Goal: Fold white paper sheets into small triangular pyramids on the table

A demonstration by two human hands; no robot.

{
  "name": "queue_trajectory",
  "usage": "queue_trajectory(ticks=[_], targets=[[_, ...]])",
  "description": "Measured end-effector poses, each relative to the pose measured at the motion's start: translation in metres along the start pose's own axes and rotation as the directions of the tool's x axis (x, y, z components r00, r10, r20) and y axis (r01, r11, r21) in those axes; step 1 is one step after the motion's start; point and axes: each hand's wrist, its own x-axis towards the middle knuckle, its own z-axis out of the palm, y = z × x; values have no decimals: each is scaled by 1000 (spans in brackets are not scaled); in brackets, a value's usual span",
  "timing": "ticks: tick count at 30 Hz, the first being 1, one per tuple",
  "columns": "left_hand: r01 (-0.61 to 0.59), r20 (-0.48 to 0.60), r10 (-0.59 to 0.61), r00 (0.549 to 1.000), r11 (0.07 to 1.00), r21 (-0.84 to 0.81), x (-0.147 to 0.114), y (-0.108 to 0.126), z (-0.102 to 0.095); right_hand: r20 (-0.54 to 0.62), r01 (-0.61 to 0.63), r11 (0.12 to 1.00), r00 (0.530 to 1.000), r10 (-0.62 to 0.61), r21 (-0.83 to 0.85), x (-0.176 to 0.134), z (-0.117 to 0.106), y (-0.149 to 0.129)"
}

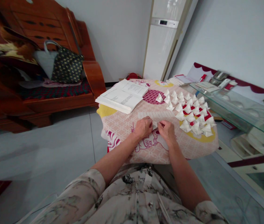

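Observation:
My left hand (143, 127) and my right hand (166, 129) meet close together over the near middle of the cloth-covered table. Both have their fingers pinched on a small white piece of paper (155, 124), mostly hidden between them. Just beyond my knuckles a pale strip of paper (156, 114) lies flat. Several folded paper shapes with pointed tips (188, 109) stand in rows to the right of my right hand. An open book (124, 95) with printed pages rests at the back left of the table.
A patterned tablecloth (122, 123) drapes over the table edge. To the right, a glass-topped cabinet (230, 109) carries metal and paper items. At left stands a wooden bench (59, 102) with a dark patterned bag (68, 65). Behind the table is a tall white appliance (162, 43).

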Motion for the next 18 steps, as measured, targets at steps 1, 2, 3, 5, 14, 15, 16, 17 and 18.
queue_trajectory(ticks=[1, 2, 3, 5, 14, 15, 16, 17, 18], targets=[[-3, 2, 3, 1000, 1000, -1, 0, 0, 0, -13, 16, 999, 1000, -16, -29, 0, 0, -1], [-5, 3, 5, 1000, 1000, -1, 0, 1, -1, -25, 26, 998, 999, -28, -59, -1, 1, -1], [-6, 4, 6, 1000, 1000, 0, 0, 1, -1, -35, 30, 996, 999, -33, -86, -1, 1, -2], [-7, 4, 7, 1000, 1000, 1, -1, 1, -1, -46, 20, 992, 999, -26, -127, -2, 2, -3], [-17, 4, 17, 1000, 1000, -17, -1, 1, -1, -99, -25, 982, 995, 7, -186, -4, 4, -5], [-20, 2, 20, 1000, 1000, -18, -1, 1, -1, -100, -27, 984, 995, 10, -174, -4, 4, -5], [-25, -1, 25, 1000, 999, -20, -1, 0, 0, -95, -31, 986, 995, 16, -161, -4, 5, -4], [-32, -3, 32, 999, 999, -23, -1, 0, 0, -85, -37, 988, 996, 24, -149, -3, 5, -3], [-37, -5, 37, 999, 999, -28, -1, -1, 0, -75, -45, 990, 997, 35, -135, -1, 6, -2]])
